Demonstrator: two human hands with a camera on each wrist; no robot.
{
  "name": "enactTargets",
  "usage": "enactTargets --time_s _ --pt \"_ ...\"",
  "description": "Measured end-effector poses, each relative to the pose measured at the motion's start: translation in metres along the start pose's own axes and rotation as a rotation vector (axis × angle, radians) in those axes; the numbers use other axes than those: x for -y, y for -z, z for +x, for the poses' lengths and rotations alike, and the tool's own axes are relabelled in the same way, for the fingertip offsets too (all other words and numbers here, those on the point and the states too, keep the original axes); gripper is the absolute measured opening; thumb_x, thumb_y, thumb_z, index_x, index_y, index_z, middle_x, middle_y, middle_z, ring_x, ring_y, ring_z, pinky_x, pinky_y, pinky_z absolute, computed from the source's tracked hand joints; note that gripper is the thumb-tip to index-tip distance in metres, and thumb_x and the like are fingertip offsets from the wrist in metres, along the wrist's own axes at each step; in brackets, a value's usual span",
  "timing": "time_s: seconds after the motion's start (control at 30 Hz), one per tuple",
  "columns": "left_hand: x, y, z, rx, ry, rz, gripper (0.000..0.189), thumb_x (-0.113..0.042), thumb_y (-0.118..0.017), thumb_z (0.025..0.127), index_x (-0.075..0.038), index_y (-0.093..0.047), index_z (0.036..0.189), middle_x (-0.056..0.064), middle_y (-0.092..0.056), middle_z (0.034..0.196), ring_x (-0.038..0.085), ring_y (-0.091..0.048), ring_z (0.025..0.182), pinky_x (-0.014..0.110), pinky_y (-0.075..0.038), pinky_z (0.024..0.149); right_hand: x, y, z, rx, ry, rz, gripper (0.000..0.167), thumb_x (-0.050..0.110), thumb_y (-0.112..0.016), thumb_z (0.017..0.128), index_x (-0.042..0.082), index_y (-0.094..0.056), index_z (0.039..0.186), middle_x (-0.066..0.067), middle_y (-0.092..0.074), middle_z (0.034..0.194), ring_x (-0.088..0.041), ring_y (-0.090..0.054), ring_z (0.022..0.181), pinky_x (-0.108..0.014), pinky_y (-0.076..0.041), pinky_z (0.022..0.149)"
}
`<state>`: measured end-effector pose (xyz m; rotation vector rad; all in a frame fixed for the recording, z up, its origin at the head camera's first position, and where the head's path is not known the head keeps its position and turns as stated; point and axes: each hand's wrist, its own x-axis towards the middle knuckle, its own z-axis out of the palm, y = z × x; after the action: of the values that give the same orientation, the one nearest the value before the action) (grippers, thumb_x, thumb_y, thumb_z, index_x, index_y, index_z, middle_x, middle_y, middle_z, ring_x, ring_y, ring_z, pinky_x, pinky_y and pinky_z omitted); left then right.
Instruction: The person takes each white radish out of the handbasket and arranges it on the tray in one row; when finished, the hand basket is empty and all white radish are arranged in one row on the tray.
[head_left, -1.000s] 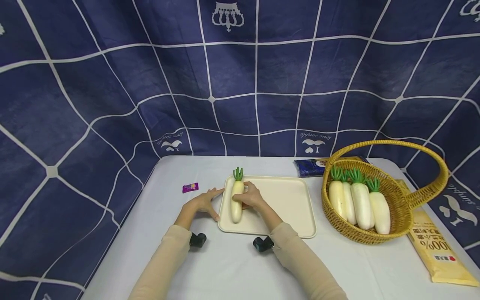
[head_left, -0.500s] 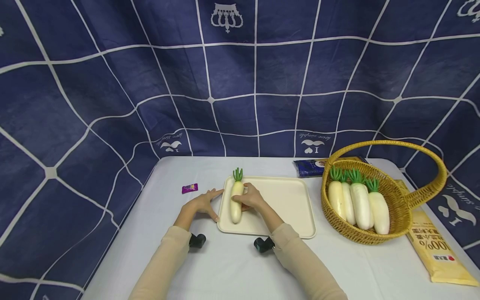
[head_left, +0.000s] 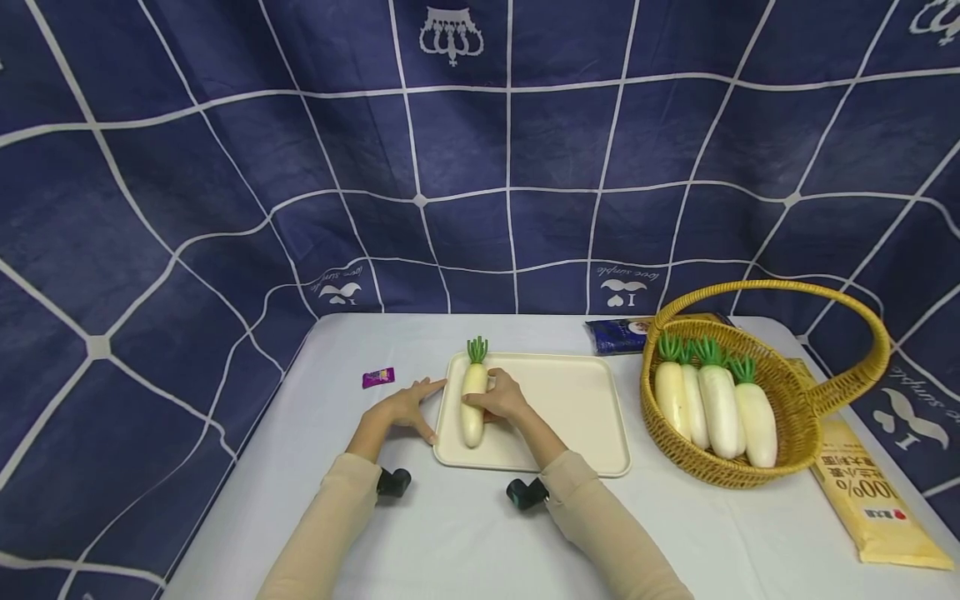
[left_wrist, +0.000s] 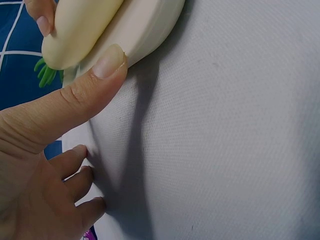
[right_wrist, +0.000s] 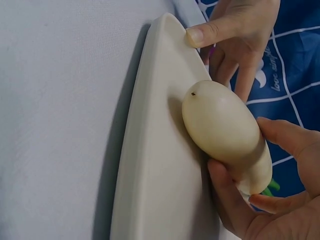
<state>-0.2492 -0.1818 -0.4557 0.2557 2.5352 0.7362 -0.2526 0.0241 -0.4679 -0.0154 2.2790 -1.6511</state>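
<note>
A white radish with a green top lies lengthwise along the left side of a cream tray. My right hand holds it around the middle, thumb on one side and fingers on the other. In the right wrist view the radish's rounded end faces the camera, pinched by the right hand. My left hand is spread at the tray's left edge. Its thumb touches the rim near the front corner, and its other fingers rest outside the tray.
A wicker basket with a tall handle stands right of the tray, holding several white radishes. Behind it lies a blue packet; a yellow packet lies at the right. A small purple packet lies beyond the left hand.
Almost nothing differs: both hands, the radish and the tray keep their places, apart from a slight shift of the whole head view.
</note>
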Motion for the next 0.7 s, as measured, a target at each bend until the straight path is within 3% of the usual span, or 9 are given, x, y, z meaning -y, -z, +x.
enactTargets --time_s 0.37,0.7 --pt "-0.0018 -0.0001 -0.0024 -0.001 0.007 0.006 0.111 -0.019 -0.089 0.056 -0.018 -0.028 0.149 0.021 -0.012 0.155 0.041 -0.008 0.142 0.065 -0.01 0.109 -0.0014 -0.002 0.0022 0.01 -0.007 -0.018 0.084 0.021 -0.078 0.074 -0.008 -0.033 0.138 -0.03 -0.058 0.106 -0.019 -0.066 0.059 -0.029 -0.058 0.056" --pt "-0.0007 -0.0007 -0.0012 -0.006 0.004 0.01 0.111 -0.02 -0.089 0.056 -0.018 -0.028 0.149 0.022 -0.012 0.155 0.042 -0.009 0.141 0.065 -0.011 0.109 -0.004 0.0031 -0.0046 0.015 -0.014 -0.068 0.083 0.026 -0.076 0.076 -0.006 -0.033 0.14 -0.017 -0.063 0.086 -0.019 -0.065 0.059 -0.029 -0.058 0.056"
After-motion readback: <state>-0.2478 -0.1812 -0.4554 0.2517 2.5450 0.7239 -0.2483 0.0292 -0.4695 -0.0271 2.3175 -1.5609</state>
